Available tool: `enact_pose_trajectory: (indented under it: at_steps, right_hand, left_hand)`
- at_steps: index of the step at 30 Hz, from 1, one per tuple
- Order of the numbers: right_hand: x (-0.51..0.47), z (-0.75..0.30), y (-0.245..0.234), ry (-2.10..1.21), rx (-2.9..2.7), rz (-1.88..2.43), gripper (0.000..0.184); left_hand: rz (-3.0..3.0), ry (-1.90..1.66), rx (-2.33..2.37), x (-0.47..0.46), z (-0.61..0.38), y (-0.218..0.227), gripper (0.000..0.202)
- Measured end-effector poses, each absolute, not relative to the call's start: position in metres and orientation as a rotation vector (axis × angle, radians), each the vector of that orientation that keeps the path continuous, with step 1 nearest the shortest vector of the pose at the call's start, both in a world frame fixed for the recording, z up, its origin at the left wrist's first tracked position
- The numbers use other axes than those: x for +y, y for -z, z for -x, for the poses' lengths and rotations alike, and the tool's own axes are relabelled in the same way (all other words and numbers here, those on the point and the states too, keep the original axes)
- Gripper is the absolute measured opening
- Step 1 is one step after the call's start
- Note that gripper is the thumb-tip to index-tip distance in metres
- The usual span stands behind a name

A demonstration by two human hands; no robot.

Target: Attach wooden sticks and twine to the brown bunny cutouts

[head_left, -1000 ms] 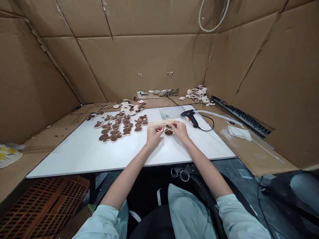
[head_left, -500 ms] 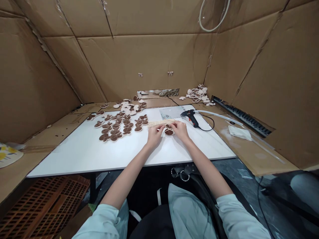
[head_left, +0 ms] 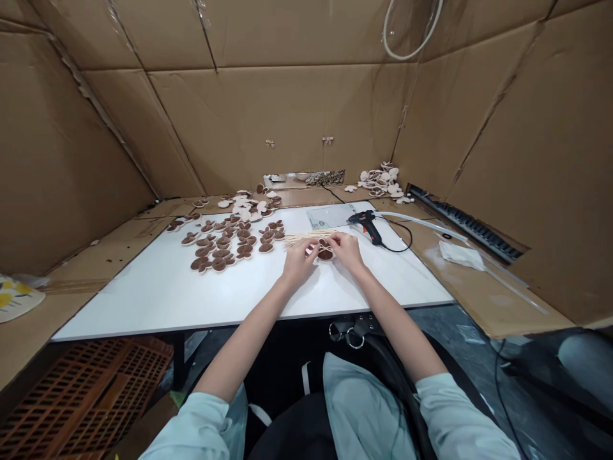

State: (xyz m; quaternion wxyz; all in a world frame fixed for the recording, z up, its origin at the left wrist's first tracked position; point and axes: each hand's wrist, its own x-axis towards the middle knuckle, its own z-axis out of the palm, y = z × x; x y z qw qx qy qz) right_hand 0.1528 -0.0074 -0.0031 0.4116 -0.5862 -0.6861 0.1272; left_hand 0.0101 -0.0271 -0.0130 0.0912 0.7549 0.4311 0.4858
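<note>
- The left hand (head_left: 297, 262) and right hand (head_left: 348, 253) have bent fingers close to the brown piece (head_left: 325, 254); I cannot tell if they pinch it.
- The brown piece is between the two hands, over the white table (head_left: 158, 306).
- Thin pale sticks (head_left: 297, 239) are just behind it.
- The glue gun (head_left: 368, 225) is to its right.
- Many brown shapes (head_left: 221, 245) are to its left.
</note>
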Motion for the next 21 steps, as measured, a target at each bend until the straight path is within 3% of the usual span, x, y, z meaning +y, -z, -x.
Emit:
enact_pose_trajectory:
  at_steps: [6, 21]
  right_hand:
    - [-0.0083, -0.1529, 0.0022, -0.335, -1.731, 1.487, 0.015]
    - [-0.0095, -0.1525, 0.0012, -0.33, -1.739, 1.485, 0.015]
  left_hand:
    - [-2.599, -1.51, 1.187, -0.0299, -0.0119, 0.0153, 0.012]
    - [-2.822, -1.406, 1.271, -0.0338, -0.0132, 0.0166, 0.016]
